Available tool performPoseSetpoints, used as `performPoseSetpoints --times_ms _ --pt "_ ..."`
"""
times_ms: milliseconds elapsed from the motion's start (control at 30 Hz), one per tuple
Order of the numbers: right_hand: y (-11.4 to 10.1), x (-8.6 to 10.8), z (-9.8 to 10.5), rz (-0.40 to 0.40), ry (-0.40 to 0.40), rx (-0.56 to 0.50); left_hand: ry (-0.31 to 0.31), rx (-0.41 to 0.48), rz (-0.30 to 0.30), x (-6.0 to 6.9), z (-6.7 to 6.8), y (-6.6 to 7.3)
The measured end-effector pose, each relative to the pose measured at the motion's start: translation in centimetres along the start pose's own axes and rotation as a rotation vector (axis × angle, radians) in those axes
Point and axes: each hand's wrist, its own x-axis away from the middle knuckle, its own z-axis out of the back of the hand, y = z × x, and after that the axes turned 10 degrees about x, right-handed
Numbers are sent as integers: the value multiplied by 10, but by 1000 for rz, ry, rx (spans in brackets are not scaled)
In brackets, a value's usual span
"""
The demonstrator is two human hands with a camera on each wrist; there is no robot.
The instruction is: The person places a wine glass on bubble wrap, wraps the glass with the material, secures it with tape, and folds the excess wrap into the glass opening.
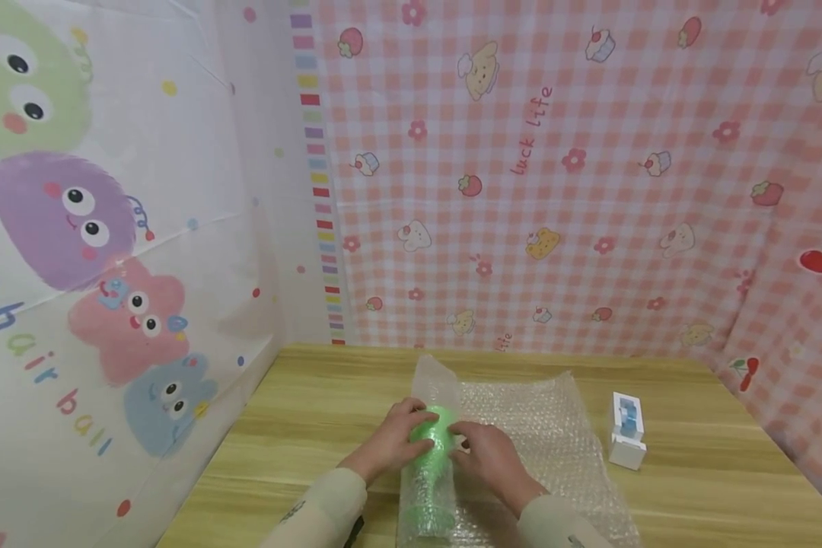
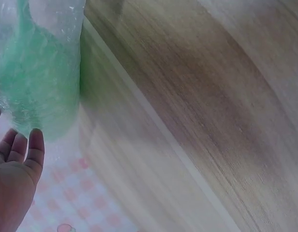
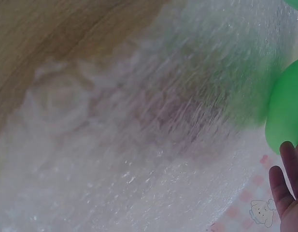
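Note:
A green object (image 1: 438, 457), rounded and narrower in its middle, lies lengthwise under bubble wrap (image 1: 541, 441). My left hand (image 1: 393, 441) rests its fingertips and thumb on the wrapped left side near the upper end. On the opposite side my right hand (image 1: 493, 457) touches the upper right edge, fingers slightly bent. The left wrist view has the green object (image 2: 40, 82) behind the film, with fingers of my left hand (image 2: 16, 179) at its end. In the right wrist view, bare green surface (image 3: 286, 111) shows beside the fingers of my right hand (image 3: 291, 193).
The bubble wrap spreads rightward over the wooden table (image 1: 246, 472), and a flap of it (image 1: 433, 380) stands up beyond the hands. A small white holder with a blue part (image 1: 628, 430) is at the right. Patterned cloths (image 1: 562, 198) hang behind and at both sides.

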Motion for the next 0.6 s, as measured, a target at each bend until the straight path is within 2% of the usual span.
performPoseSetpoints --times_ms 267,600 --pt "-1 1 2 -84 -20 -33 -45 9 24 2 -1 3" --pt "-2 -2 -1 -37 46 -26 -33 -6 13 1 -1 4"
